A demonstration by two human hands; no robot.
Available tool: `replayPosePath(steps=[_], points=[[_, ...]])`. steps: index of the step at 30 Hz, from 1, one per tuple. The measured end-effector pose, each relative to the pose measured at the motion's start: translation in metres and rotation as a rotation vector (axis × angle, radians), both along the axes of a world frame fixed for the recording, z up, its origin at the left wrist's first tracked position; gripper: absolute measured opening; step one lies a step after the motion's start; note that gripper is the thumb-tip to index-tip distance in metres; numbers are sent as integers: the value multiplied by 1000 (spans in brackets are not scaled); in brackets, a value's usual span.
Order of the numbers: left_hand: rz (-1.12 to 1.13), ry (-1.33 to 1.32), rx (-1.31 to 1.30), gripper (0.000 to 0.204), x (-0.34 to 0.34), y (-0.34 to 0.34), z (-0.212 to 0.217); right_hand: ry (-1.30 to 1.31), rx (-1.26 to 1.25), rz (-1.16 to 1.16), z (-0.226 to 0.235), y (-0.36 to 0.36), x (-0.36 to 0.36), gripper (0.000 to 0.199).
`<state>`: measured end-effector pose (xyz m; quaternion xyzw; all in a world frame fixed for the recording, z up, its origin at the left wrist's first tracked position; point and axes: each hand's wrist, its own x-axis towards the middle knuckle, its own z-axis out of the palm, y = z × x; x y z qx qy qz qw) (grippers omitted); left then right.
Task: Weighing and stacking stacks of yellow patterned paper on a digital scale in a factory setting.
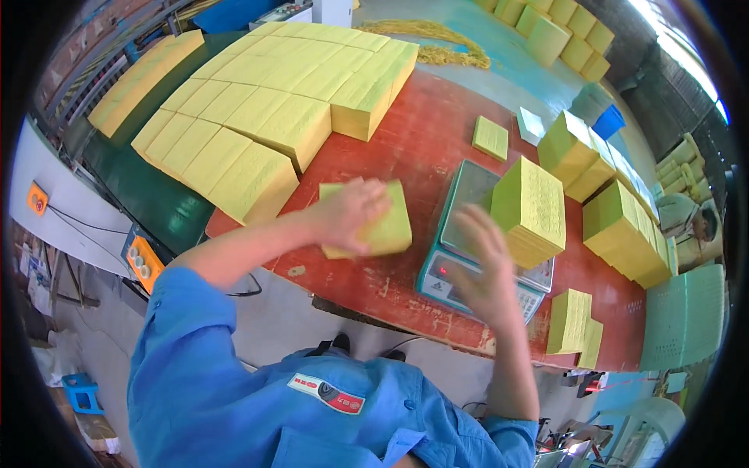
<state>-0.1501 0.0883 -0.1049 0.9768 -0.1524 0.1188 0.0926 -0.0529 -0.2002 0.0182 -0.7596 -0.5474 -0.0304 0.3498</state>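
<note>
My left hand (pixel 355 217) lies across the top of a low stack of yellow paper (pixel 394 222) near the table's front edge, fingers stretched out and slightly blurred. Over the front part of a digital scale (pixel 460 207) hovers my right hand (pixel 485 269), its fingers apart and nothing in them. A tall stack of yellow paper (pixel 530 207) stands on the right part of the scale's metal plate, beside my right fingers. The scale has a teal frame and a small red light on its panel.
Many yellow paper blocks (pixel 265 86) cover the red table's (pixel 437 113) left side and a green conveyor belt (pixel 175 207). More stacks (pixel 577 156) line its right side; smaller ones (pixel 569 321) sit at the front right. An orange button box (pixel 143 261) is at the left.
</note>
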Motion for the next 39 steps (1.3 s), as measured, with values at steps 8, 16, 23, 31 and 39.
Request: replayPosePath(steps=[8,16,23,31,39], points=[[201,-38,-257,72,-140,-36,26,416,-161,56,-122,70,-46,62],[964,150,-2418,80,-216,-108,-95,301,-170,-69,-131,62,-95,70],[807,197,-2390,86,-195,-115,-52,300,-221,-109,-127,57,-119,74],[699,112,-2212,69,-190,-139,-25,359,-151,-128,-139,34,-132,79],[667,6,-2354,54,-208,-134,-31,983,-40,-24,-134,-5,-102,64]])
